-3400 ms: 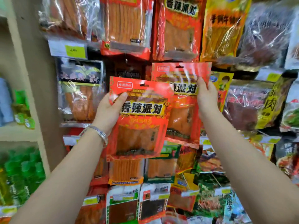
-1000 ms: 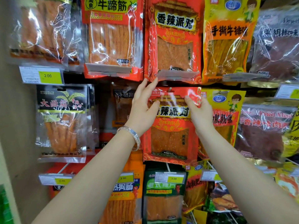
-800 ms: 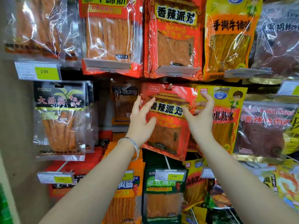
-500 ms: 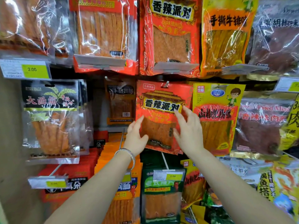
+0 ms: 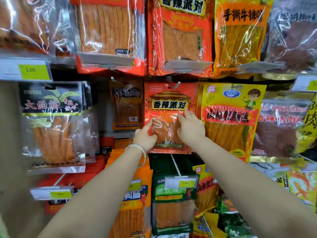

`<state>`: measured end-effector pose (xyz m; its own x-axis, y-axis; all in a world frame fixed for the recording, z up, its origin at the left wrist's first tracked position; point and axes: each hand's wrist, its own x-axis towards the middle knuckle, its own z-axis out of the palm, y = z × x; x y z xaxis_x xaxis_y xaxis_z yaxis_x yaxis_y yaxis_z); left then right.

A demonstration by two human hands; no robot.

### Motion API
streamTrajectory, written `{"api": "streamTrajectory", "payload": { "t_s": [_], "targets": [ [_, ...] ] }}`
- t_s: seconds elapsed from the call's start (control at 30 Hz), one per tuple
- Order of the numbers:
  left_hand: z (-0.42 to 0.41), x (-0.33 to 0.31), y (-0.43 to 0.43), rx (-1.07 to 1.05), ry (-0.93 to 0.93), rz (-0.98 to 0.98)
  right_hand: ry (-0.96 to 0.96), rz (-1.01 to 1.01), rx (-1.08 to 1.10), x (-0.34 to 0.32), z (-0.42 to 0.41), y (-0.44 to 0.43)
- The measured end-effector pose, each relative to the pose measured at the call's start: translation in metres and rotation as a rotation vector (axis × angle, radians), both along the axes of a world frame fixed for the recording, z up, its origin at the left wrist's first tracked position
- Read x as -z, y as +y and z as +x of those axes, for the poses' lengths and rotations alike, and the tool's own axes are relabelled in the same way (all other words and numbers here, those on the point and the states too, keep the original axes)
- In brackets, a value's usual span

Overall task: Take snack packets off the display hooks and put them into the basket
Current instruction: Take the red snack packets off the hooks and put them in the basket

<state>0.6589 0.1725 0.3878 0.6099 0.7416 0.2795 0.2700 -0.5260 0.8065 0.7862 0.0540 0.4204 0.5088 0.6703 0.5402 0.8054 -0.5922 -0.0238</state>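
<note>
A red snack packet point(image 5: 169, 103) with yellow lettering hangs on a display hook point(image 5: 178, 83) in the middle row. My left hand point(image 5: 145, 136), with a bracelet on the wrist, pinches the packet's lower left edge, its thumb lying up the front. My right hand point(image 5: 189, 127) rests on the packet's front at the lower right, fingertips just under the lettering. The packet hangs flat against the rack. The basket is out of view.
Packets crowd the rack all round: a yellow one point(image 5: 229, 121) to the right, a black-topped one point(image 5: 51, 124) to the left, a larger red one point(image 5: 180, 35) above, a green one point(image 5: 173, 201) below. Price tags point(image 5: 33, 70) stick out on hook ends.
Over the last second both hands slid down from the packet's top edge to its lower half. The packet, tilted outward for a moment, now hangs flat on the hook.
</note>
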Motion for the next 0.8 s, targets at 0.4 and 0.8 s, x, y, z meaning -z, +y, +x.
{"api": "streamTrajectory", "payload": {
  "t_s": [0.4, 0.8],
  "targets": [
    [-0.043, 0.0, -0.044, -0.008, -0.137, 0.21, 0.464, 0.582, -0.344, 0.026, -0.044, -0.053],
    [-0.176, 0.219, -0.164, 0.112, -0.042, -0.376, 0.949, 0.424, -0.22, 0.255, -0.144, -0.185]
  ]
}}
